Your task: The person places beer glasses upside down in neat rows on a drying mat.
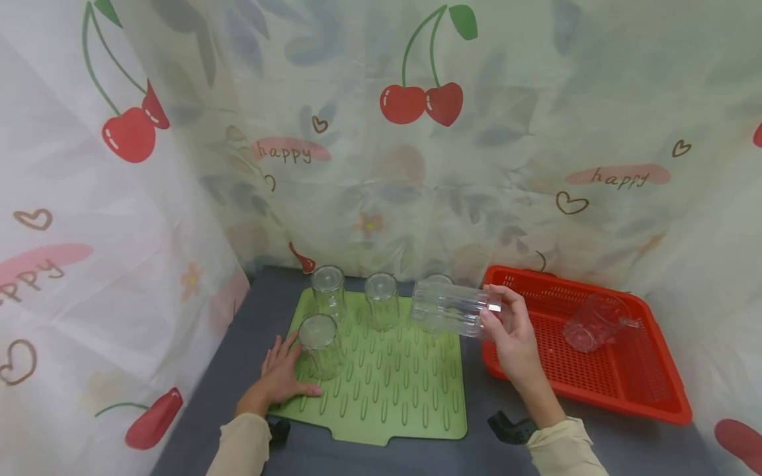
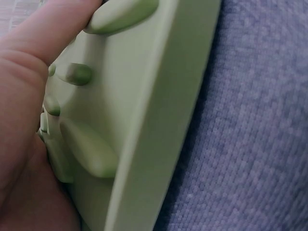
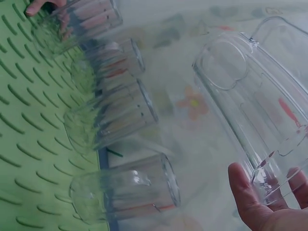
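My right hand [image 1: 516, 340] grips one end of a clear drinking glass [image 1: 449, 309], which lies nearly sideways above the right part of the green ridged mat [image 1: 395, 396]. In the right wrist view, fingertips and thumb sit around one end of that glass [image 3: 240, 106]. Several clear glasses stand upside down on the mat: a near-left glass [image 1: 321, 350], a back-left glass [image 1: 329, 291], a back-middle glass [image 1: 381, 301], and one partly hidden behind the held glass. My left hand [image 1: 282, 373] rests spread on the mat's left edge, beside the near-left glass.
Right of the mat, a red perforated plastic basket [image 1: 619, 406] contains a clear glass vessel with a handle [image 1: 595, 324], tilted over. Dark grey cloth [image 1: 229, 370] covers the table. Printed curtains [image 1: 369, 165] enclose the back and sides. A black piece [image 1: 510, 428] sits by my right wrist.
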Tool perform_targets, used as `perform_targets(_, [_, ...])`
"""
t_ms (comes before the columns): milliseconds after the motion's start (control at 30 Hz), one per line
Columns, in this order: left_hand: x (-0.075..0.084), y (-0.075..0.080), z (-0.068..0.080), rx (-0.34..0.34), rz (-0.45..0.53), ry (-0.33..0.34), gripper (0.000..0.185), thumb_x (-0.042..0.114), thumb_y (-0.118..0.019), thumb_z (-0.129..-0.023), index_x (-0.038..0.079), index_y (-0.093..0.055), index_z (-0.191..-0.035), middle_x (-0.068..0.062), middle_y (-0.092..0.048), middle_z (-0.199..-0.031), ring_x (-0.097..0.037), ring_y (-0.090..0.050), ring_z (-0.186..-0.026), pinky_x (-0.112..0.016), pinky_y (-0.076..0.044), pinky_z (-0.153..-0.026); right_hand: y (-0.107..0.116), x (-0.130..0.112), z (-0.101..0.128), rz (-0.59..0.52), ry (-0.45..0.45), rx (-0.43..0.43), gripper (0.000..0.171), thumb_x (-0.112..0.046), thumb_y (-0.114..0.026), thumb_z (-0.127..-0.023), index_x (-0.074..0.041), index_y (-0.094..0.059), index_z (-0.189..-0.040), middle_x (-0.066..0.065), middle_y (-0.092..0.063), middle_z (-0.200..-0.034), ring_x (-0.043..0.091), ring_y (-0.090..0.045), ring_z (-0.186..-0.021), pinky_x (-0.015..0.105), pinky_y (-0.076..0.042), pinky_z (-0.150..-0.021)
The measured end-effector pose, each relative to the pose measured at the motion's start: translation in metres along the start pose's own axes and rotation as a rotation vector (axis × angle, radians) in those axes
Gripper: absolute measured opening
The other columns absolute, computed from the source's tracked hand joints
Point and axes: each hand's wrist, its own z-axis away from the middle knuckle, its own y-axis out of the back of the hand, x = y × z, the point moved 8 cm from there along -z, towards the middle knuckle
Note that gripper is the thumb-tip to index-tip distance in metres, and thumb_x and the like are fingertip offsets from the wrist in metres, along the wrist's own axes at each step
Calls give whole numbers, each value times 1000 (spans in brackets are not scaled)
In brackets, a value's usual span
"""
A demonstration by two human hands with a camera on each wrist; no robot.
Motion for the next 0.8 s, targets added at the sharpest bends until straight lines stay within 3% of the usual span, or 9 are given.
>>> perform_targets(167, [1, 2, 0, 4, -5, -4, 117, 55, -93, -63, 2, -42, -154, -17, -8, -172, -51, 6, -157, -71, -2, -124, -14, 7, 3, -57, 38, -29, 47, 7, -55, -99, 5, -36, -142, -5, -52, -140, 5, -58, -119, 19, -59, -89])
perform_targets(367, [3, 1, 0, -8, 2, -4, 118, 56, -92, -65, 3, -40, -155, -17, -8, -172, -50, 7, -157, -71, -2, -124, -25, 14, 6, -95, 91, -25, 47, 16, -59, -92, 15, -38, -134, 5, -53, -136, 5, -56, -125, 14, -55, -91])
perform_targets(500, [5, 1, 0, -11, 3, -7, 118, 56, -92, -65, 2, -39, -156, -18, -7, -172, -50, 7, -157, -70, -1, -124, -31, 23, 8, -116, 78, -28, 48, 18, -62, -88, 16, -41, -132, 4, -55, -133, 5, -57, -125, 15, -56, -89])
perform_targets(800, [2, -1, 1, 10, 7, -2, 120, 57, -92, -64, 2, -39, -156, -18, -8, -172, -51, 6, -156, -72, -2, -122, -52, 44, 11, -184, 21, -82, 48, 14, -64, -91, 15, -42, -133, 7, -56, -135, 5, -58, -124, 16, -56, -90])
